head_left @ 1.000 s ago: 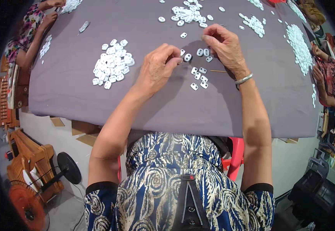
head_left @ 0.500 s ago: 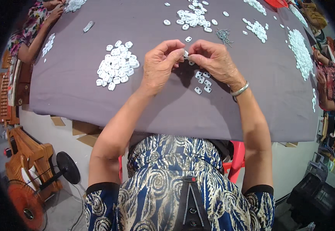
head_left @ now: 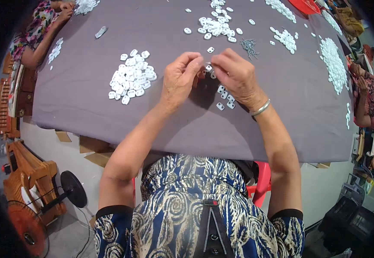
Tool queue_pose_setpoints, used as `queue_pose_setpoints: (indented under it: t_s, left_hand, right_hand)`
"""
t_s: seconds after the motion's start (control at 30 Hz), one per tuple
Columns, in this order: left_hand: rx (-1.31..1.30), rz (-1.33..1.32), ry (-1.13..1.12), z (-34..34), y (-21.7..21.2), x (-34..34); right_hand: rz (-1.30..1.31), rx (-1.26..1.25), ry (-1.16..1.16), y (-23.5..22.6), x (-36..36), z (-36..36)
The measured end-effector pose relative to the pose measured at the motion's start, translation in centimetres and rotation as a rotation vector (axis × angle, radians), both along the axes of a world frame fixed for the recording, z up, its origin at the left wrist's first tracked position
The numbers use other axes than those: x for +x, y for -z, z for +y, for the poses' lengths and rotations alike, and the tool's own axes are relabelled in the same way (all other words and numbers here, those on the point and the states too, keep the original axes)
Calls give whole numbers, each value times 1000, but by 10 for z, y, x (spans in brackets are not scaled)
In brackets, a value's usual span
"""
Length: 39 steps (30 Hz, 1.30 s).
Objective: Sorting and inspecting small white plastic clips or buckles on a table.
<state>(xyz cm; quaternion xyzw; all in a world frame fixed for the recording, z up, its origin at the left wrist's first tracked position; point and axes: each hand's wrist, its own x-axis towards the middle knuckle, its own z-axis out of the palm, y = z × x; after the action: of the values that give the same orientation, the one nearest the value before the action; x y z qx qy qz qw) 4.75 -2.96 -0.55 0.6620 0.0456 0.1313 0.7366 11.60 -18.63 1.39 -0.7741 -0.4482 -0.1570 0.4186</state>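
Observation:
Over the table, my left hand (head_left: 179, 78) pinches a small white plastic piece (head_left: 206, 64) between thumb and forefinger; most of it is hidden. My right hand (head_left: 237, 78), with a bracelet at the wrist, is closed close beside it. What its fingertips grip is too small to make out. Below and between the hands lie a few white two-holed pieces (head_left: 209, 68), partly covered. Several more two-holed pieces (head_left: 226, 98) lie beside my right hand. Left of my left hand sits a heap of white pieces (head_left: 132, 77). Small grey metal pins (head_left: 249, 47) are piled beyond my right hand.
A grey cloth covers the table (head_left: 174, 133). White oval pieces (head_left: 216, 26) lie ahead, with more piles (head_left: 335, 64) at the right. A small clear packet (head_left: 101, 32) lies far left. Other people's hands (head_left: 64, 13) work at the left and right edges. A fan (head_left: 27, 228) stands lower left.
My right hand has turned and its fingers have drawn in, coming slightly lower. My left hand stays in its pinch. The whole view has shifted slightly.

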Motion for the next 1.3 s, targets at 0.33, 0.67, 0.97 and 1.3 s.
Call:
queue_pose_setpoints:
  t_s: [0.33,0.67,0.97,1.3]
  left_hand:
    - [-314,175,257,9,-2,2]
    - [-270,59,181,7,-4,1]
    - [-25,11,125,4,-1,0]
    - [-8,-53,82,-1,-5,-1]
  right_hand:
    - [-367,-93,-51,-1,-3,1]
    - [-272,-22,21,3,-2,1]
    - [740,289,5,1,-1,0]
    - [1021,254,-108,0,2,-4]
